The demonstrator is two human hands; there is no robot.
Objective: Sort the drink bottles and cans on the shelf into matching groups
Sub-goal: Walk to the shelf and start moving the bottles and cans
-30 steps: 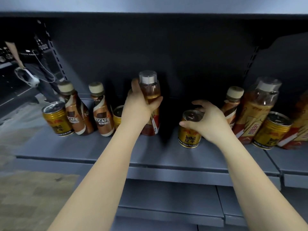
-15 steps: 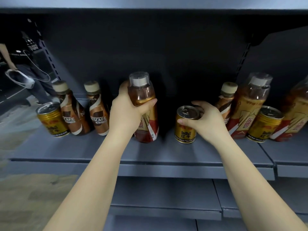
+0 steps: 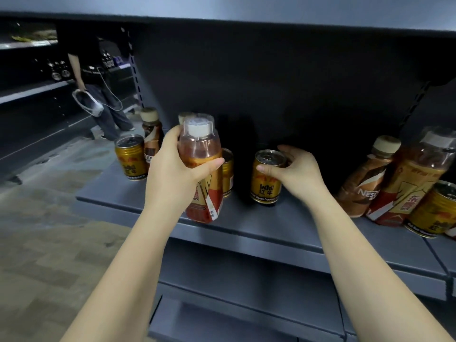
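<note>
- Since half a second ago the left hand (image 3: pixel 172 174) has brought the tea bottle (image 3: pixel 201 169) forward, toward the shelf's front edge; a can (image 3: pixel 227 172) that the hand and bottle hid then now shows just behind the bottle.
- The right hand (image 3: pixel 294 172) stays on the Red Bull can (image 3: pixel 266 177), which stands upright at mid-shelf as before.
- The view has swung right and closer, so the left-end group has shifted toward the middle of the frame.
- Left fingers and thumb wrap the tea bottle's shoulder; right thumb and fingers curl round the Red Bull can's rim.
- The tea bottle is clear plastic with amber drink, a white cap under a clear cover, and a red-and-gold label; whether its base touches the shelf (image 3: pixel 271 228) I cannot tell.
- The Red Bull can is gold with a silver top, reading "RedBull", 红牛 and "Vitamin Functional".
- Left of the tea bottle: another gold can (image 3: pixel 130 160) and a coffee bottle (image 3: pixel 151 141) with "CA" showing.
- Well right of the Red Bull can: a brown bottle (image 3: pixel 367 181) marked "NESC", a second tea bottle (image 3: pixel 414 178) with 东 legible, and a gold can (image 3: pixel 434 211).
- A person (image 3: pixel 98 77) stands in the aisle beyond the shelf's left end.
</note>
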